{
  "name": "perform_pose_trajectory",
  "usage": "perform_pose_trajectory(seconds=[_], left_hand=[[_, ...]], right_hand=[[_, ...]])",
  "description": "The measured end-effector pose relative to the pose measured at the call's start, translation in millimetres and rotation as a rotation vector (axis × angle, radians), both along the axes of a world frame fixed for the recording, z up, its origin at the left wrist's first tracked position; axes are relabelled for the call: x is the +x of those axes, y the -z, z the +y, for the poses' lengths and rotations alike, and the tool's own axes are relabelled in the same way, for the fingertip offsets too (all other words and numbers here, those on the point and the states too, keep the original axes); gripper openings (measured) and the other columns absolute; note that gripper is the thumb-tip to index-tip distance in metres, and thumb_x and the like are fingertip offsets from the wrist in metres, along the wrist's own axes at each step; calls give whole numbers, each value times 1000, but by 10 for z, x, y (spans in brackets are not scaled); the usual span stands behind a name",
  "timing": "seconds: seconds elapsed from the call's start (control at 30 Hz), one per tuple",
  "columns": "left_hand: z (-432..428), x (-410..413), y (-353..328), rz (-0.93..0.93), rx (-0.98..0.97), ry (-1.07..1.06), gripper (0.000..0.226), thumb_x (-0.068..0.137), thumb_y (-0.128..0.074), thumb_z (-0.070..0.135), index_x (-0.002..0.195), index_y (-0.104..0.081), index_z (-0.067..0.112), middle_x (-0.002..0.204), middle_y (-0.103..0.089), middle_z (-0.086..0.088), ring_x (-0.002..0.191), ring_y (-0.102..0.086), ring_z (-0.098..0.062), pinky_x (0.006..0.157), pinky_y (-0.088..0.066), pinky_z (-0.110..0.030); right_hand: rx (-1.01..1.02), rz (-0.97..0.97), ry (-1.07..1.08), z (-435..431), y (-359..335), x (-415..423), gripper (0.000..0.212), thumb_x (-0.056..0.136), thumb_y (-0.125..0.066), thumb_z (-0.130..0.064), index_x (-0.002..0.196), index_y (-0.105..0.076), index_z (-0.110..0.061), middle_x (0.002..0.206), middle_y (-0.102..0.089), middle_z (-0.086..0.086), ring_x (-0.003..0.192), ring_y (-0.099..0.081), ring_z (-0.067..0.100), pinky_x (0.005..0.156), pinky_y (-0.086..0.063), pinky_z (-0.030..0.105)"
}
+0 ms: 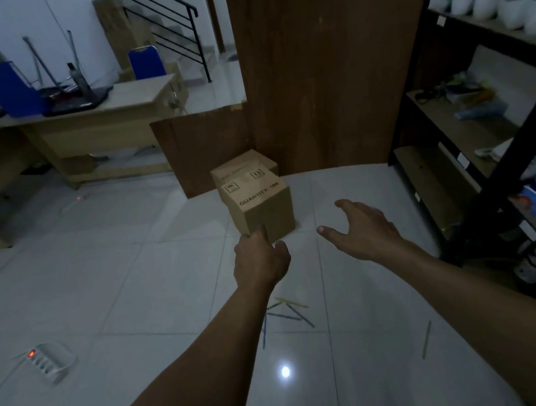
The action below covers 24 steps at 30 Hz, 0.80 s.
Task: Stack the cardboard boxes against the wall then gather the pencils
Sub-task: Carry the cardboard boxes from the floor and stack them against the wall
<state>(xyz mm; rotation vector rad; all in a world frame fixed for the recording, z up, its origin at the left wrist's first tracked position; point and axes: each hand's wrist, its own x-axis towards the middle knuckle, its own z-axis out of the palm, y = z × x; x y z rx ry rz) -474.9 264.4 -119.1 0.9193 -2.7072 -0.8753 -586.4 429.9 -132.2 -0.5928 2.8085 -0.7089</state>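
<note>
Nearest, thin coloured pencils (288,313) lie scattered on the glossy tiled floor (136,282), ungathered (a stray pencil (426,340) lies apart to the right). Beyond them, the left hand (261,259) meets the near lower corner of the front cardboard box (260,203); its fingers are hidden, so the grip cannot be told. The right hand (362,229) hovers beside the box, wide, fingers spread, holding nothing. Step judged in hand: stacking. The next move calls for both hands on opposite matte, sharp-edged faces to lift it onto the rear box (243,165), which sits against the brown wood-grain panel (328,64).
</note>
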Motion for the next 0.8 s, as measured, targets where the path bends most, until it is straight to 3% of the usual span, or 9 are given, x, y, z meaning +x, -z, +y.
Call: perform_pose_trajectory(seconds=[0.1,0.33,0.8], left_hand=[[-123,-444,81,21,4,-33,45,90,-55,32,131,-51,13,121,-59,-14,110,-56,-30,75,-43,-32],[-295,-1355,85,23,96,-177,53,95,-53,33,143,-43,13,136,-52,-16,124,-50,-32,96,-44,-36],[-1358,-3008,618,-36,179,-269,45,94,-51,36,129,-52,8,124,-60,-18,113,-57,-34,89,-48,-37]], right_hand=[[-12,3,-24,-162,52,-514,84,85,-50,-73,152,-29,-27,152,-40,6,138,-37,31,109,-37,51],[12,-39,-130,-486,176,-1618,84,85,-50,-73,152,-29,-26,150,-43,7,135,-40,30,107,-40,50],[-18,-104,-227,-1627,546,-3314,77,88,-53,-67,149,-34,-25,146,-46,7,133,-43,30,106,-42,47]])
